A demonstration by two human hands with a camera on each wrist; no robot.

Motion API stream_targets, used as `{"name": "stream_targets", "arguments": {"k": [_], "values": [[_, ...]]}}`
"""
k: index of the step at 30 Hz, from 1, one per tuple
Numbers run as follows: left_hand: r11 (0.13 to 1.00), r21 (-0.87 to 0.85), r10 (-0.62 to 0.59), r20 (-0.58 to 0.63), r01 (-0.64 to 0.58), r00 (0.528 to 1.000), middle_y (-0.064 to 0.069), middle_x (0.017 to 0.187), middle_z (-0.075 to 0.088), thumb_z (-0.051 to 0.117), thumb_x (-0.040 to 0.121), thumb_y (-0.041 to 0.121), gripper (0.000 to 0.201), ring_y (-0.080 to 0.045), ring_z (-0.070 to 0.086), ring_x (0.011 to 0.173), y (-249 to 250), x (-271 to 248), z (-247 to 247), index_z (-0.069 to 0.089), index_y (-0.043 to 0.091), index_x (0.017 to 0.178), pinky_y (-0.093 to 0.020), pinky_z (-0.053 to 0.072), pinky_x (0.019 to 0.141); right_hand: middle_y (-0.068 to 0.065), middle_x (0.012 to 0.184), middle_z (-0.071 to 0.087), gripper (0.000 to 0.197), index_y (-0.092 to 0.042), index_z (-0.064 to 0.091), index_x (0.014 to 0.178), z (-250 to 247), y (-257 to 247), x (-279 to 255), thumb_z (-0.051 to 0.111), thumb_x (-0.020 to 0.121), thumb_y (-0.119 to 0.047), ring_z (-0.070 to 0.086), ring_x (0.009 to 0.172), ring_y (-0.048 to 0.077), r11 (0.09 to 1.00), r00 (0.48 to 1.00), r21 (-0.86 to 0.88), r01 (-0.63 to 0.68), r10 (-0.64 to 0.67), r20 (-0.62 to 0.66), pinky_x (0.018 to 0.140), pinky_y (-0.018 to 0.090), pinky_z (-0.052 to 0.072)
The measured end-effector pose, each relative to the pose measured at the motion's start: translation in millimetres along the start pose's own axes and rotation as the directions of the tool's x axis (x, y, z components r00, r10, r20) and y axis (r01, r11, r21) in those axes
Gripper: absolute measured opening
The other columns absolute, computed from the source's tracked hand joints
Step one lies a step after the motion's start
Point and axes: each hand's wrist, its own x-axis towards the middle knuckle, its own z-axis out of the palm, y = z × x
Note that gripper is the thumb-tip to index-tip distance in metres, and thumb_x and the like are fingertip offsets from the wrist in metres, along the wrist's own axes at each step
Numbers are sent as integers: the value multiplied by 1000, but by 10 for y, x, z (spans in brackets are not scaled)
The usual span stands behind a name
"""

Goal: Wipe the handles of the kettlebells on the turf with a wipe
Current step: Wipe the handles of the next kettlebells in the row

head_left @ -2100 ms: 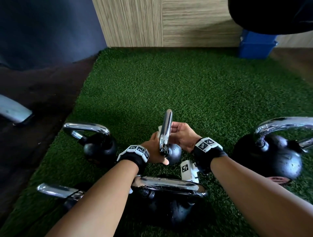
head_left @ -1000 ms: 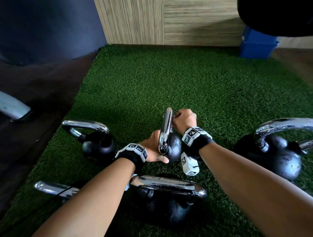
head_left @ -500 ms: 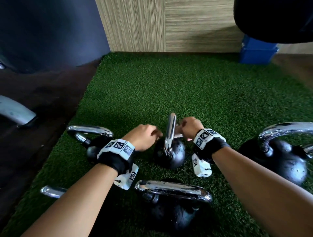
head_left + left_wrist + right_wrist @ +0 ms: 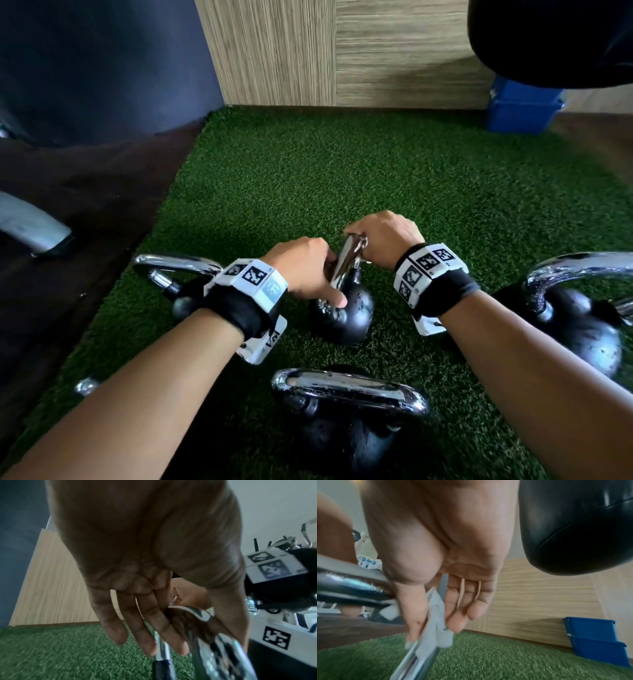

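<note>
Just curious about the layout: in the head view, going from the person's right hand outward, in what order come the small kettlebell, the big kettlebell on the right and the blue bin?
1. Small kettlebell: its handle is under the right hand.
2. Big kettlebell: right, on the turf.
3. Blue bin: far right, by the wall.

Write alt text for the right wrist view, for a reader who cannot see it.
Seen from the wrist, the right hand pinches a crumpled pale wipe between thumb and fingers against a shiny chrome kettlebell handle. Green turf lies below, with a wood-grain wall, a blue bin and a black padded shape behind.
</note>
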Motion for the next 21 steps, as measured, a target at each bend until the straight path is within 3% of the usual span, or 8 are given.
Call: {"name": "stream_targets", "arguments": {"k": [4, 7, 8, 10, 13, 15, 18, 21], "values": [[990, 127, 50, 76, -60, 996, 16, 96, 67, 86, 66, 54, 61, -15, 66, 88, -63, 21, -181, 62, 34, 118, -32, 54, 79, -3, 84, 72, 9, -18, 76, 94, -138, -52, -57, 68, 92, -21, 69, 72, 10, 975, 986, -161, -155, 163, 40, 60, 24, 59], [962, 249, 102, 56, -113, 993, 12, 107, 74, 87, 68, 48, 68, -17, 69, 90, -65, 36, -237, 60, 43, 130, -31, 57, 79, 0, 77, 64, 8, -7, 70, 94, -210, -156, -93, 70, 91, -14, 55, 61, 5, 952, 962, -223, -211, 243, 126, 46, 13, 42], [947, 293, 125, 42, -132, 991, 11, 110, 74, 87, 69, 47, 73, -18, 68, 88, -63, 40, -240, 56, 46, 135, -30, 54, 76, 0, 74, 60, 10, -7, 67, 87, -235, -191, -112, 71, 91, -16, 52, 59, 6, 942, 954, -250, -225, 265, 141, 49, 13, 43], [922, 351, 172, 7, -164, 985, 12, 114, 73, 88, 71, 42, 76, -17, 62, 83, -58, 54, -246, 52, 53, 138, -27, 47, 72, -1, 74, 58, 26, -10, 58, 74, -275, -246, -165, 73, 89, -25, 52, 63, 9, 921, 942, -305, -241, 298, 153, 67, 19, 53], [912, 376, 190, -40, -162, 981, 7, 115, 73, 88, 73, 35, 69, -19, 64, 88, -37, 61, -243, 58, 56, 131, -30, 49, 76, 0, 86, 66, 24, -9, 62, 83, -292, -318, -273, 73, 87, -30, 63, 78, 15, 893, 936, -384, -236, 315, 158, 88, 30, 57], [914, 373, 197, -70, -158, 978, 5, 111, 73, 88, 74, 32, 71, -22, 67, 92, -35, 62, -210, 56, 57, 132, -31, 52, 77, 0, 87, 68, 20, -9, 62, 83, -287, -342, -335, 70, 89, -26, 66, 79, 17, 884, 932, -408, -230, 321, 170, 87, 33, 59], [924, 347, 217, -124, -163, 968, 6, 111, 74, 89, 75, 29, 75, -22, 69, 96, -59, 39, -151, 54, 59, 133, -31, 54, 80, 0, 73, 60, 27, -12, 52, 68, -314, -350, -410, 68, 87, -23, 63, 72, 19, 890, 928, -378, -254, 335, 166, 78, 33, 61], [931, 328, 227, -182, -159, 957, 3, 112, 75, 86, 79, 22, 74, -17, 63, 83, -113, 30, -101, 54, 59, 134, -27, 49, 74, -1, 64, 54, 28, -11, 53, 65, -330, -380, -515, 67, 87, -21, 57, 62, 18, 901, 933, -343, -267, 330, 141, 68, 30, 59]]}}
